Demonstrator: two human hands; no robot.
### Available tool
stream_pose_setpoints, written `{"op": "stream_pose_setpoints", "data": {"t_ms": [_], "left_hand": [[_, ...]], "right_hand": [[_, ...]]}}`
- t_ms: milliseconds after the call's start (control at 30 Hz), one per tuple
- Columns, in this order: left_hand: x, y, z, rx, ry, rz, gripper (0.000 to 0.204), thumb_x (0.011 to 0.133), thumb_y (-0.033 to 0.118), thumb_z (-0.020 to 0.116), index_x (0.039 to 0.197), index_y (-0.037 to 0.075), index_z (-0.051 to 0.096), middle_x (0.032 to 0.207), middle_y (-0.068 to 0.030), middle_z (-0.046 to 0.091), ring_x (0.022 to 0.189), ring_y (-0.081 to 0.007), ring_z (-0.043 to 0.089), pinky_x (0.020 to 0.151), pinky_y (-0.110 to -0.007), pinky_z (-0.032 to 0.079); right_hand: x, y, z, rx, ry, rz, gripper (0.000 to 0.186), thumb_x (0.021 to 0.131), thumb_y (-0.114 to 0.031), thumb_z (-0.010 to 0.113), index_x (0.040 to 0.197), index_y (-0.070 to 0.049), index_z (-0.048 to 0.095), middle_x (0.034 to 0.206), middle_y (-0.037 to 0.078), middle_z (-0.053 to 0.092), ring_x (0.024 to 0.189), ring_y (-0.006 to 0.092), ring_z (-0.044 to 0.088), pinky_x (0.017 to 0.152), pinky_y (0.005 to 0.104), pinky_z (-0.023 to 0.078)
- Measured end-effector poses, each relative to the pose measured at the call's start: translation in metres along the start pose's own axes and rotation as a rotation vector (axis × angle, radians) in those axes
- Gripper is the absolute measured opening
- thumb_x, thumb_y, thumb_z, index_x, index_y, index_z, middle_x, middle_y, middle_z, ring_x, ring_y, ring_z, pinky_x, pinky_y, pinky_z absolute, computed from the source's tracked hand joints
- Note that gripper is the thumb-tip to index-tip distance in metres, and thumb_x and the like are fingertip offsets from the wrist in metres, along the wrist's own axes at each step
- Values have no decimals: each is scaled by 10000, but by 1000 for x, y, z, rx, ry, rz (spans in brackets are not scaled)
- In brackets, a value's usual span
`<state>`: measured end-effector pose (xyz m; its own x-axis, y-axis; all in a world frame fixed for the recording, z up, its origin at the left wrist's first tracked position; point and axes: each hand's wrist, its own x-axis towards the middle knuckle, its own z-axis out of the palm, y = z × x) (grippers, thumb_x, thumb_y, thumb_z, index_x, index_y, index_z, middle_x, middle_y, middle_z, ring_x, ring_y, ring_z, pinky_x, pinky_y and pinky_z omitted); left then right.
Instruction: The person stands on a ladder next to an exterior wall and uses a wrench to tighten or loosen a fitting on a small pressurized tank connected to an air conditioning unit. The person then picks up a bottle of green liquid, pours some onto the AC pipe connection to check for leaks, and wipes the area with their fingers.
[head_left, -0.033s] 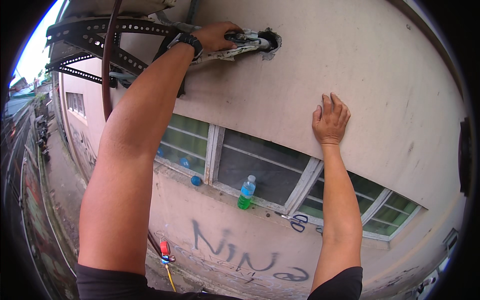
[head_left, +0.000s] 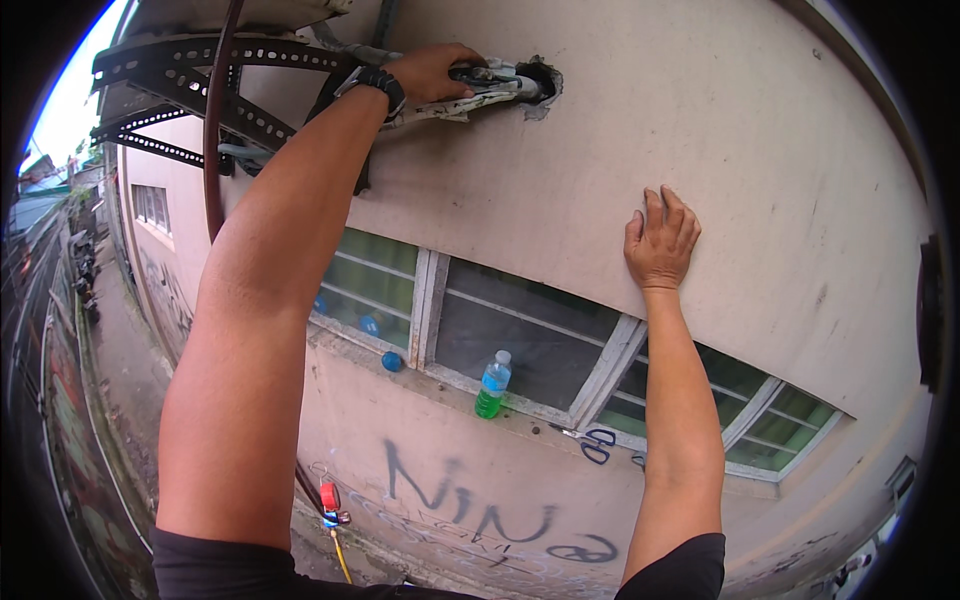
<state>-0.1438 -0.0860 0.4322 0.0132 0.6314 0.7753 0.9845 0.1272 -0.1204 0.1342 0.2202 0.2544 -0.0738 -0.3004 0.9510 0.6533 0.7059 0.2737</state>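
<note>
Beige outer wall [head_left: 780, 130], white-framed windows [head_left: 520, 330], graffiti below, narrow alley [head_left: 120, 340], daylight

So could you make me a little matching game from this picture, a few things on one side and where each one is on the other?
Things:
1. left hand
2. right hand
3. bottle of green liquid
4. scissors

Places:
A. lying on the window ledge, right of the bottle
B. flat against the bare wall
C. standing upright on the window ledge
D. gripping the pipe bundle at the hole in the wall

Pairs: 1-D, 2-B, 3-C, 4-A
</note>
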Motion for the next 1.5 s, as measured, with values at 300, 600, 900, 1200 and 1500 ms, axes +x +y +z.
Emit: {"op": "stream_pose_setpoints", "data": {"t_ms": [300,600,900,1200,1500], "left_hand": [[-1,-4,-3,63,-1,8,575,918,280,797,1428,80,622,1403,-149,648,1309,-326,609,1141,-403,468],[-3,7,-1,55,13,-12,524,942,201,769,1433,100,617,1403,-145,659,1313,-311,618,1141,-389,467],[0,-12,14,-6,73,-21,533,939,237,787,1421,85,621,1389,-161,661,1309,-325,622,1118,-390,486],[-7,2,19,-16,88,-121,588,936,322,757,1458,97,604,1349,-142,691,1207,-272,675,1060,-360,509],[0,30,19,-20,35,-159,459,970,109,637,1414,-4,611,1296,-135,684,1166,-229,640,1006,-362,520]], "right_hand": [[0,-3,1,14,8,8,413,896,-260,670,1301,-181,640,1378,61,562,1271,288,506,1104,467,402],[0,-1,-1,4,16,14,401,897,-251,671,1292,-185,647,1375,47,566,1263,272,517,1108,453,404],[0,1,0,46,60,18,386,887,-222,688,1268,-174,651,1365,33,576,1248,259,535,1094,433,432],[-5,7,4,146,117,63,313,897,-179,698,1207,-144,679,1330,14,615,1222,241,571,1064,413,462],[-16,19,18,189,259,62,281,924,-90,703,1203,-120,683,1241,8,674,1153,220,631,1024,371,521]]}}
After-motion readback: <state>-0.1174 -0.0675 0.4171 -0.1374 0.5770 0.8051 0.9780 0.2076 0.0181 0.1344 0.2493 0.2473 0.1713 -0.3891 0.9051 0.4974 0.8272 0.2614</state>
